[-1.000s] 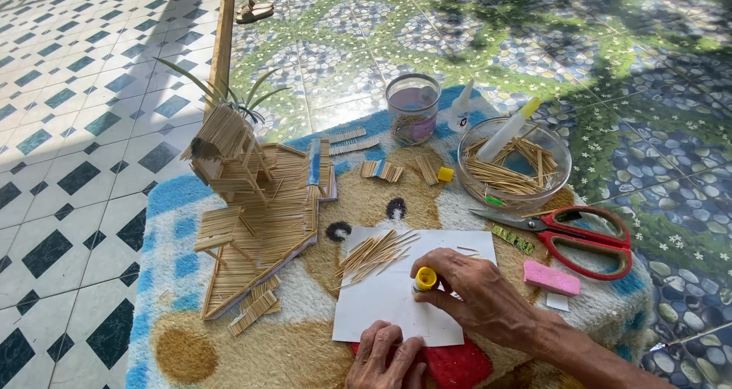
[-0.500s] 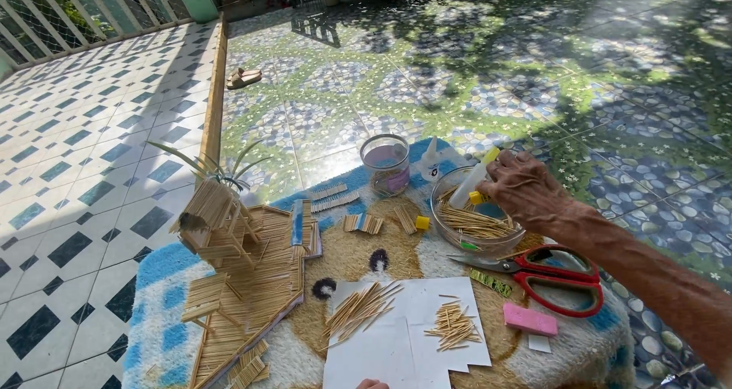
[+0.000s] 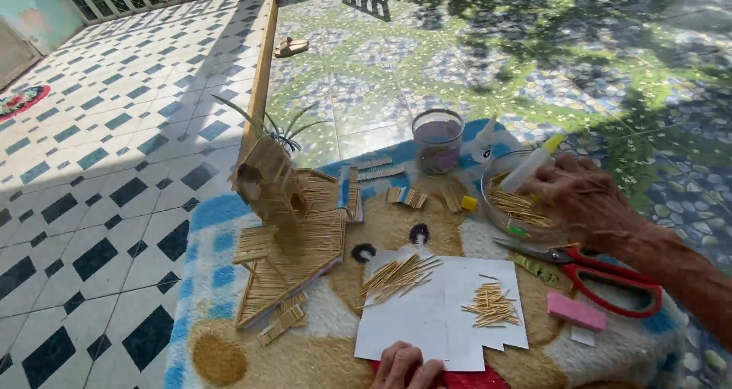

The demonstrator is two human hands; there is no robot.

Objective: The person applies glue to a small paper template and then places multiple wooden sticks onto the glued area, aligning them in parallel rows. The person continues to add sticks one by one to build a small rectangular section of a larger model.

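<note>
Now right hand [image 3: 583, 198] over glass bowl [image 3: 496, 206], fingers gripping glue bottle [image 3: 531, 164]; left hand [image 3: 404, 366] stays flat on paper [image 3: 435, 320].

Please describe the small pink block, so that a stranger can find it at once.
Start at the white paper sheet in the middle of the rug. Just right of it lie the red-handled scissors. The pink block sits below their handles, the only flat pink rectangle there.

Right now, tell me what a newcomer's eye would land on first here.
The little stick house standing at the mat's left, on a base of laid sticks. Next, the red scissors at the right, below the right hand that reaches into the glass bowl. Two piles of sticks lie on the white paper in front.
</note>
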